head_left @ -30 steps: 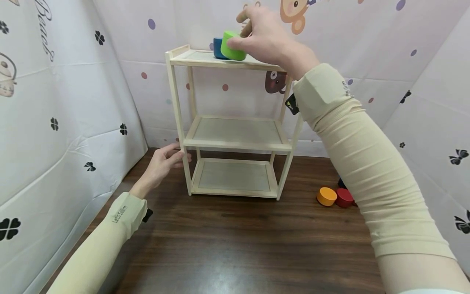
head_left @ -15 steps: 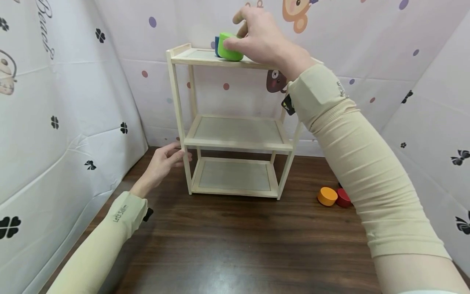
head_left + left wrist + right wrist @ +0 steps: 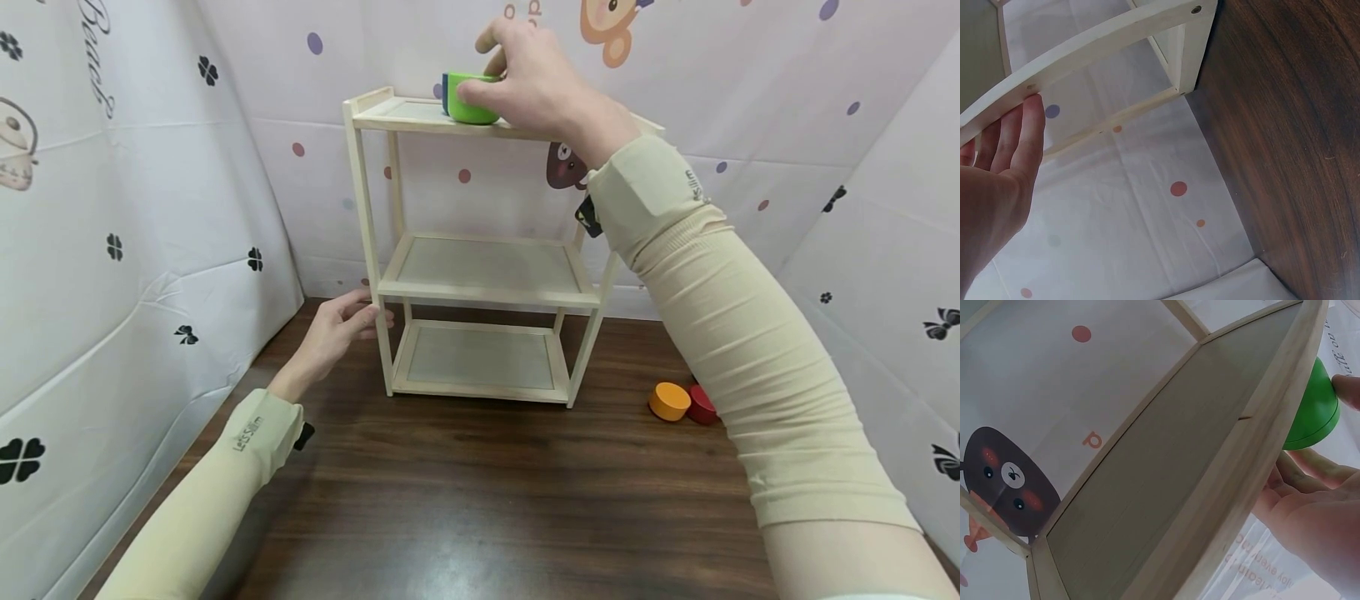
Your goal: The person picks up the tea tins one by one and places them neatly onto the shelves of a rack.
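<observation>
My right hand (image 3: 536,83) pinches a bright green round box (image 3: 472,102) between thumb and fingers at the top of a pale wooden shelf rack (image 3: 487,297). In the right wrist view the green box (image 3: 1315,409), with a seam round it, shows past the top shelf's edge. Only a sliver of a dark blue round box (image 3: 446,93) shows, the rest hidden behind the green one. Down on the left, my left hand (image 3: 330,333) holds the rack's front left post, with its fingers (image 3: 1030,134) curled behind the post in the left wrist view.
An orange round box (image 3: 668,402) and a red round box (image 3: 701,405) stand on the dark wooden floor (image 3: 480,492), right of the rack; my right sleeve partly covers the red one. Printed white cloth (image 3: 217,167) hangs behind and on both sides.
The green box, at first tilted, has moved slightly left and come down level on the top shelf, covering more of the blue one. My left hand keeps its hold on the post.
</observation>
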`<state>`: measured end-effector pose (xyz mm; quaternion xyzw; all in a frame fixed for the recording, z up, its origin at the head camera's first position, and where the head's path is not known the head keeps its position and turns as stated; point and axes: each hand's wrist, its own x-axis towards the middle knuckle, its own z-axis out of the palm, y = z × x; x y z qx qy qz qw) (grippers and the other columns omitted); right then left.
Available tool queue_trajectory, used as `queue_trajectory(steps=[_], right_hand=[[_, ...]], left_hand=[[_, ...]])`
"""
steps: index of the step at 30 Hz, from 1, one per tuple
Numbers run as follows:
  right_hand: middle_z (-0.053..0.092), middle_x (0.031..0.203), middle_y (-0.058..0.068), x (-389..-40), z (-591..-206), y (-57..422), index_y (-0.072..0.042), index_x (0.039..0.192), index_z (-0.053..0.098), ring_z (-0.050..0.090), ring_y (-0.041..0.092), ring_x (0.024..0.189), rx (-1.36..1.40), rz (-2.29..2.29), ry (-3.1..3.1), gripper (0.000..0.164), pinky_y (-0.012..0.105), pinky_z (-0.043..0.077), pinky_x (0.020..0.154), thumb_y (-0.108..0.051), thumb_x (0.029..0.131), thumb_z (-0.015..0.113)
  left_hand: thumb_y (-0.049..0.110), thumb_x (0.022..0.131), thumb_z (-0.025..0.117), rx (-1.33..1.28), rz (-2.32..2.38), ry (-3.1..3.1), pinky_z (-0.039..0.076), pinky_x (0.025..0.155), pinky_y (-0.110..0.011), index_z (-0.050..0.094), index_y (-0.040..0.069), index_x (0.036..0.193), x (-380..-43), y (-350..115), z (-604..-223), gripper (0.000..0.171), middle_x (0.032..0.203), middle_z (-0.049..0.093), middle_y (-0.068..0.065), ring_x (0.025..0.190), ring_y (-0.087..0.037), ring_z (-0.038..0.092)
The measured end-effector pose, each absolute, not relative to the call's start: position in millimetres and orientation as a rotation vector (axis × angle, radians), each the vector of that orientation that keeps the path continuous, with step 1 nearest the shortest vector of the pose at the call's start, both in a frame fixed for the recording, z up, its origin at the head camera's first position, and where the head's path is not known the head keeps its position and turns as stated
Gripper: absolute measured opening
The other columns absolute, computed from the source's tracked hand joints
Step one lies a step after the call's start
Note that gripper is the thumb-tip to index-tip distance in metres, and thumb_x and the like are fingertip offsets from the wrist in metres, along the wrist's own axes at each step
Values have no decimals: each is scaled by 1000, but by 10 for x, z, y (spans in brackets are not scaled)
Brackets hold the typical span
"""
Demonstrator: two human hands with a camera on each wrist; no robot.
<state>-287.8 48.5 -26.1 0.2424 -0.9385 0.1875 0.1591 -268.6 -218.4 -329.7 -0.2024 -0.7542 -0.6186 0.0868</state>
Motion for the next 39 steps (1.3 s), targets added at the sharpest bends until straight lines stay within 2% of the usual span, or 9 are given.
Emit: queue_trajectory(steps=[4, 9, 14, 20, 26, 34, 39], right_hand=[[52, 143, 9, -2876, -264, 497, -17, 148, 33, 53, 17, 125, 699, 556, -2678, 64, 27, 46, 106, -44, 94, 54], [52, 142, 10, -2868, -275, 560, -18, 148, 33, 53, 18, 120, 694, 580, -2670, 65, 29, 46, 104, -45, 93, 55], [52, 142, 8, -2857, -272, 654, -19, 148, 33, 51, 18, 124, 686, 600, -2655, 65, 29, 44, 105, -45, 93, 54], [54, 140, 7, -2834, -268, 797, -20, 144, 41, 53, 19, 122, 647, 617, -2613, 62, 31, 44, 104, -50, 91, 55], [54, 140, 9, -2846, -289, 971, -19, 143, 44, 54, 22, 123, 627, 620, -2575, 60, 34, 46, 105, -51, 93, 53], [60, 132, 13, -2848, -321, 1224, -17, 137, 53, 58, 8, 99, 647, 685, -2497, 51, 20, 47, 89, -43, 93, 56], [62, 129, 12, -2805, -366, 1376, -16, 133, 57, 56, 2, 92, 641, 731, -2435, 47, 15, 43, 81, -40, 92, 58]], left_hand=[[22, 100, 52, -602, -1837, -2243, 59, 90, -39, 51, -2, 134, -2681, -2184, -3299, 42, 97, 73, 1, 101, -17, 69], [21, 100, 53, -601, -1841, -2237, 59, 90, -40, 50, -4, 133, -2681, -2183, -3301, 43, 103, 72, -14, 99, -15, 70], [21, 100, 53, -594, -1841, -2242, 59, 89, -35, 50, -4, 134, -2679, -2177, -3286, 43, 98, 72, 2, 99, -14, 70], [20, 100, 53, -595, -1852, -2238, 59, 88, -33, 50, -4, 135, -2687, -2176, -3282, 42, 101, 72, -2, 99, -13, 70], [20, 100, 53, -587, -1845, -2244, 59, 88, -34, 50, -3, 135, -2685, -2178, -3285, 42, 96, 71, 8, 99, -13, 70], [21, 100, 53, -586, -1846, -2248, 59, 89, -36, 50, -1, 136, -2686, -2167, -3284, 43, 95, 71, 9, 102, -22, 69], [21, 100, 53, -591, -1858, -2245, 59, 89, -37, 50, -1, 135, -2692, -2158, -3288, 42, 95, 71, 9, 102, -24, 69]])
